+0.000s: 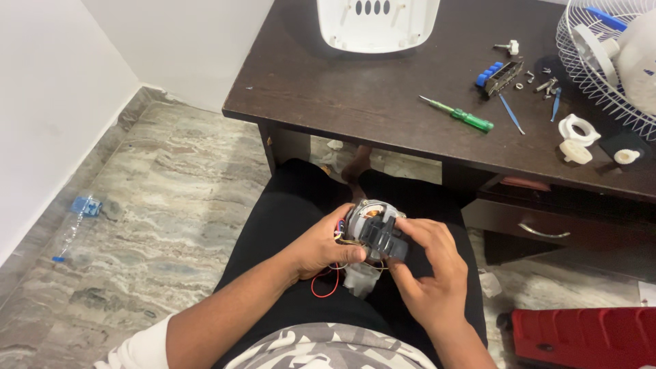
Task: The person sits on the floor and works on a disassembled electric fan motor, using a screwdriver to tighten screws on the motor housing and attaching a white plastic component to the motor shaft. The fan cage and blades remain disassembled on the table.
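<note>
- Head view, the thing: a small fan motor (372, 236) sits over the person's lap, held between both hands just in front of the dark bench (383, 89). It shows a round metal body, a dark plastic block on its near face, a pale shaft housing below, and loose red wires (326, 287) hanging under it.
- Head view, handling: it looks dense and rigid for its size, likely heavy enough to want two hands. The metal shell is the safe place to hold; the thin wires and the plastic block look easier to damage, so they should not bear the weight.
- Head view, left hand (321, 247): it cups the motor's left side, fingers curled behind it, thumb pressed across the front.
- Head view, right hand (427, 263): it comes in from the right, fingers (410, 229) pinching the dark block, wrist bent inward.
- Head view, rest: a green screwdriver (465, 117), screws, white plastic parts and a white fan grille (601, 61) lie on the bench.
</note>
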